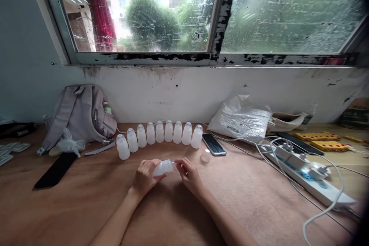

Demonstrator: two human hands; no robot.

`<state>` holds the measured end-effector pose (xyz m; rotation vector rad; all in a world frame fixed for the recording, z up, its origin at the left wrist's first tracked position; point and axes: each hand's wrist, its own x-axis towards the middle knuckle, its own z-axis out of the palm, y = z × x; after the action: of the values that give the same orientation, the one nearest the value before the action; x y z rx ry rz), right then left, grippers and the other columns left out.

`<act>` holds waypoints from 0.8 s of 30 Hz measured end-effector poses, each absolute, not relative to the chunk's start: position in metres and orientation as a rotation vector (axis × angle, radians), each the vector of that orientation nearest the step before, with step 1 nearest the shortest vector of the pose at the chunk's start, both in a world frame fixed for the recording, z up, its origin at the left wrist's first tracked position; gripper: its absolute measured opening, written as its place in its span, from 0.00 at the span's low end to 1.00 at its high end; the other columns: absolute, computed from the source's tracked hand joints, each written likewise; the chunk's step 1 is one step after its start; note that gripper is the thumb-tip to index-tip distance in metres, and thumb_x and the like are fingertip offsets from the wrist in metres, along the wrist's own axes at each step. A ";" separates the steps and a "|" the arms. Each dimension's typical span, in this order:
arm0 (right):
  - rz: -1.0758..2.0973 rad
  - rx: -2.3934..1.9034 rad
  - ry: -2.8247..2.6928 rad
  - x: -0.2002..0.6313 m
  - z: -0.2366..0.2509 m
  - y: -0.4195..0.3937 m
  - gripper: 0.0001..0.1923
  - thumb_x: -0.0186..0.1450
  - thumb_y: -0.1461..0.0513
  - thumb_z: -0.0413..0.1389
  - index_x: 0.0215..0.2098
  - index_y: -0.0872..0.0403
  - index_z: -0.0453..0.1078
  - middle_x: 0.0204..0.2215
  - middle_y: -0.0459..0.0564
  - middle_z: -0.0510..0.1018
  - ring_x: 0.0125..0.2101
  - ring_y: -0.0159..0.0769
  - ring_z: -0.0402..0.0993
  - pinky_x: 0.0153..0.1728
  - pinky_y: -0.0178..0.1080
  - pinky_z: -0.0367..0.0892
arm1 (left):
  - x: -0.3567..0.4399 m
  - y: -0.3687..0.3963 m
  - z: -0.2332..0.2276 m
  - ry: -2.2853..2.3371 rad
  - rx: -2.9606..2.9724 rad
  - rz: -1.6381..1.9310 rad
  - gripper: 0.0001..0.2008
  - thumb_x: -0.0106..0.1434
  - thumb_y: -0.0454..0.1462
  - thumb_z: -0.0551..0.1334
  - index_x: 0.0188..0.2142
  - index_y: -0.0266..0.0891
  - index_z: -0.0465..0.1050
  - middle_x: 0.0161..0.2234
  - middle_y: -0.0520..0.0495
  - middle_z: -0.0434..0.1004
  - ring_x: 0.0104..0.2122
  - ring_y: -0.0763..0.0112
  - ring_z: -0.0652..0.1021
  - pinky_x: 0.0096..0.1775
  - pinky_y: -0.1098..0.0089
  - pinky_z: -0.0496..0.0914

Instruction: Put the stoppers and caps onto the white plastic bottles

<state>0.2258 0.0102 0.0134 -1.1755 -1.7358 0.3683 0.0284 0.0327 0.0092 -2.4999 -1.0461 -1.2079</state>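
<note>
Your left hand (145, 177) wraps the bottle (163, 168), held on its side just above the table (86, 207), long axis left to right, neck pointing right. Your right hand (188, 173) pinches the neck end with its fingertips. A cap (205, 156) lies near the phone (213, 144).

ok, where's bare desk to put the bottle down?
Free: the wood in front of both hands, and the stretch between the black phone and the left hand. Crowded: the bottle row behind, the power strip and cables on the right.
</note>
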 end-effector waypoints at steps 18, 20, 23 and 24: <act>0.694 -1.180 -1.694 0.227 0.021 0.008 0.15 0.61 0.54 0.48 0.20 0.54 0.59 0.17 0.41 0.60 0.19 0.27 0.55 0.20 0.32 0.50 | 0.032 0.029 0.006 -0.976 -2.584 -1.111 0.19 0.56 0.47 0.58 0.43 0.40 0.65 0.38 0.43 0.75 0.36 0.65 0.75 0.41 0.65 0.63; 0.717 -1.165 -1.685 0.227 0.019 0.010 0.15 0.60 0.54 0.49 0.20 0.54 0.58 0.17 0.40 0.58 0.19 0.27 0.53 0.20 0.32 0.50 | 0.032 0.029 0.005 -0.988 -2.628 -1.119 0.19 0.55 0.47 0.58 0.43 0.40 0.65 0.37 0.44 0.75 0.36 0.64 0.75 0.40 0.65 0.64; 0.798 -1.178 -1.586 0.227 0.019 0.011 0.18 0.60 0.53 0.50 0.17 0.54 0.58 0.15 0.40 0.57 0.18 0.27 0.53 0.19 0.32 0.51 | 0.033 0.026 0.006 -1.116 -2.709 -1.195 0.20 0.53 0.48 0.60 0.42 0.40 0.65 0.37 0.44 0.75 0.35 0.62 0.74 0.38 0.65 0.65; 0.866 -1.156 -1.536 0.227 0.021 0.010 0.16 0.59 0.53 0.51 0.19 0.54 0.61 0.16 0.40 0.60 0.19 0.27 0.56 0.20 0.32 0.53 | 0.034 0.024 0.007 -1.206 -2.749 -1.248 0.21 0.52 0.48 0.60 0.42 0.40 0.65 0.37 0.44 0.75 0.34 0.62 0.74 0.37 0.65 0.65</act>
<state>0.2271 0.0099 0.0211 -1.1562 -1.5364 0.8658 0.0344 0.0238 0.0067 -2.7490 -1.2062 -1.2483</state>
